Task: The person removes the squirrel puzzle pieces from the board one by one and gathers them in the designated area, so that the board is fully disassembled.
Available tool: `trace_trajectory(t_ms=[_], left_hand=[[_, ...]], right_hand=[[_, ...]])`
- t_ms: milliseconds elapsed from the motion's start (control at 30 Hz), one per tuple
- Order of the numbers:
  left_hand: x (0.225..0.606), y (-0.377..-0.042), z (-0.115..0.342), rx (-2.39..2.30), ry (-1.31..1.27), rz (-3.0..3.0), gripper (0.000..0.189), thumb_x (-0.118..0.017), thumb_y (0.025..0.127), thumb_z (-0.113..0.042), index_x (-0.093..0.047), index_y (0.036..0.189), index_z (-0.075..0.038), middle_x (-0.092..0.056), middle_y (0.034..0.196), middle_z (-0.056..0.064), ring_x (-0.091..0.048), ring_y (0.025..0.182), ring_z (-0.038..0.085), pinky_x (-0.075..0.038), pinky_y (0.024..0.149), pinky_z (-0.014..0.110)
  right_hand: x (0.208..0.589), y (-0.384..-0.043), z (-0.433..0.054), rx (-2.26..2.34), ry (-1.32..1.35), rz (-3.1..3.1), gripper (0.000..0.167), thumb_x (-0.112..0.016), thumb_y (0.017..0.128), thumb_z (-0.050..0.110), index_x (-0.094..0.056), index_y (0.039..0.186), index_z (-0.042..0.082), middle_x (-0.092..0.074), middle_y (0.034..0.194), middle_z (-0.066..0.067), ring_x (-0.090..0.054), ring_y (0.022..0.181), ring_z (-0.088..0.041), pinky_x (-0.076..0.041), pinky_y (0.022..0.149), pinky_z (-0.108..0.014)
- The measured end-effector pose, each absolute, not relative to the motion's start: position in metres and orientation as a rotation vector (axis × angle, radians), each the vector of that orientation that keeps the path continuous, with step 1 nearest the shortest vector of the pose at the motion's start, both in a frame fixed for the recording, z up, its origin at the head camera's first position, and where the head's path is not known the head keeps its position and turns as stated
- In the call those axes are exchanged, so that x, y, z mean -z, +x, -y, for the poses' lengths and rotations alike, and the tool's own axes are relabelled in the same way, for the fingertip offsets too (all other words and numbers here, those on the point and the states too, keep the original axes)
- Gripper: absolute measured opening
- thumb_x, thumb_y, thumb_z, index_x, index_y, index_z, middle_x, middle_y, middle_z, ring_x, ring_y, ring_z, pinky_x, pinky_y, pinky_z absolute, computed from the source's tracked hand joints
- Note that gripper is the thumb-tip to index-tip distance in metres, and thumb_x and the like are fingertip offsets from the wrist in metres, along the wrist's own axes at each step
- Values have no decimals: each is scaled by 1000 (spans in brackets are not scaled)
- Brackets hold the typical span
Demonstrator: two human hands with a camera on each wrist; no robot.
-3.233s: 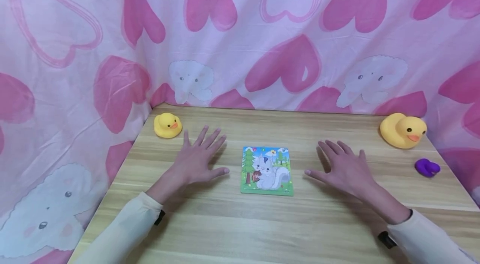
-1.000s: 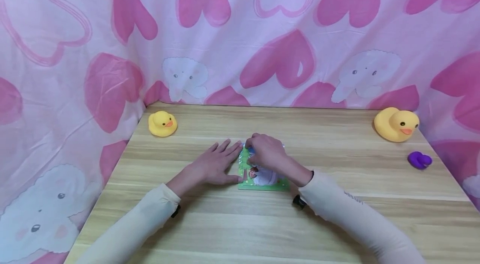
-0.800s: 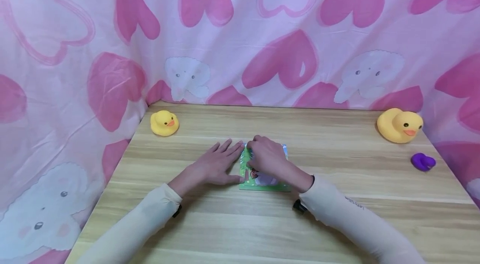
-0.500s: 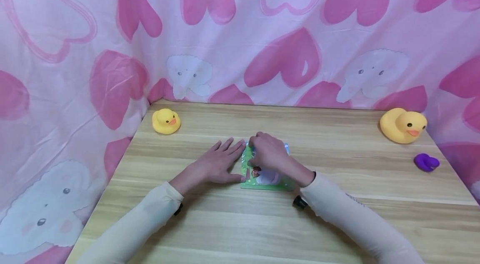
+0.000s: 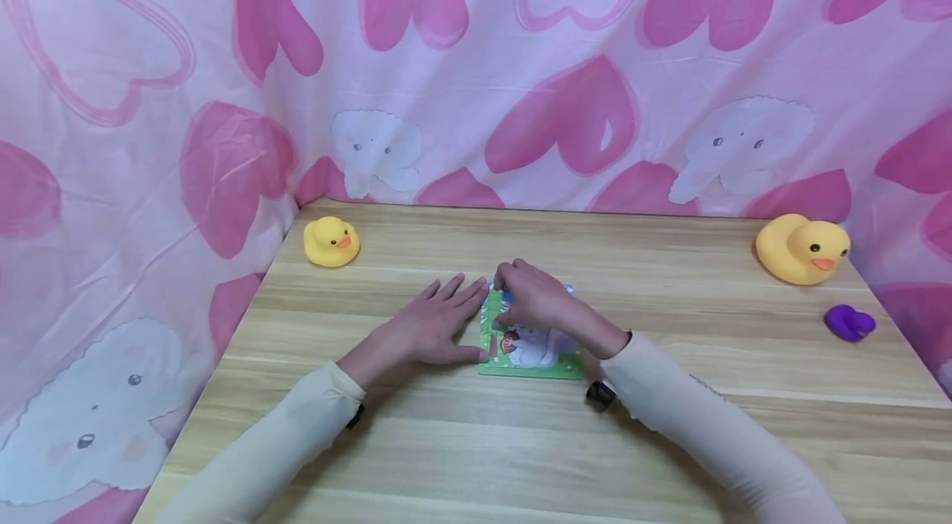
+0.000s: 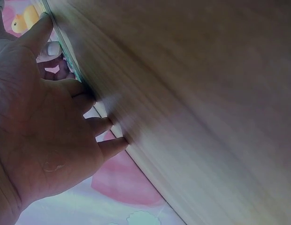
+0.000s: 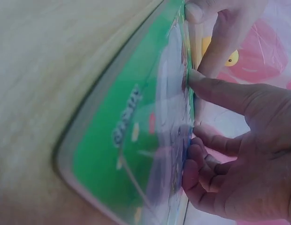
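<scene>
A square jigsaw puzzle (image 5: 531, 360) with a white squirrel picture and a green border lies on the wooden table. Fine seams cross its face (image 7: 110, 140) in the right wrist view. My left hand (image 5: 437, 327) lies flat with fingers spread, its thumb and index finger at the puzzle's left edge. My right hand (image 5: 539, 297) bends over the upper part, covering much of the picture. Its thumb and index fingertips touch the puzzle face a little apart, with the other fingers curled (image 7: 197, 171). I cannot tell whether a piece is pinched between them.
A small yellow rubber duck (image 5: 331, 242) stands at the back left of the table. At the right are a larger yellow duck (image 5: 802, 250) and a small purple duck (image 5: 849, 323). A pink heart-printed cloth (image 5: 446, 94) hangs along the back and sides.
Both hands have come in from the puzzle's sides, the left to its edge and the right on top. Over the last second the right hand has shifted only slightly, its fingertips staying at the upper left.
</scene>
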State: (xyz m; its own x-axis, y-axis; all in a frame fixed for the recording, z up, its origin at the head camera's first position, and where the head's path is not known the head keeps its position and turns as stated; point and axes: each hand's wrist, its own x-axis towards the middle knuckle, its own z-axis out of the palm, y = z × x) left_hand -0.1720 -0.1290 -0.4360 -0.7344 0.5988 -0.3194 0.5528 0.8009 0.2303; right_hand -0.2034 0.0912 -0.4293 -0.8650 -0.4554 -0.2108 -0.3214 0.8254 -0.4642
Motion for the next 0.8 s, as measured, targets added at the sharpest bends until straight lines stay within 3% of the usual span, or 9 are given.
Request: trace_trajectory(t_ms=[200,367,500,800], left_hand=[[435,-172,133,-154,858,-2621,107,-58,94,-76,-8,172,-21,-6,181,-4,-4,168,31,-10,135,59],[437,-172,133,-170,869,-2619,107,-58,94,-76,-8,171,-20,-7,180,-3,-5,168,33,-10,135,60],[438,-172,132,-182,883,-2622,108,-58,94,-76,-7,171,-20,-8,180,-3,-5,168,33,-11,135,60],[439,-173,129,-179,890,-2628,110,-60,93,-77,-6,171,-20,-6,180,-3,-6,168,33,-11,135,60]], right_hand=[[424,-205,-82,489,-645,-2692,55,-92,82,35,-62,123,13,-59,122,-7,-56,106,-22,-57,90,-42],[415,-205,-69,267,-612,-2711,66,-93,81,37,-62,133,12,-61,127,-9,-59,110,-23,-60,88,-45],[410,-206,-64,134,-619,-2711,75,-94,79,37,-61,141,9,-64,131,-10,-62,115,-23,-61,92,-46],[409,-209,-68,210,-637,-2677,73,-95,78,32,-61,138,7,-63,131,-12,-60,116,-24,-58,101,-43]])
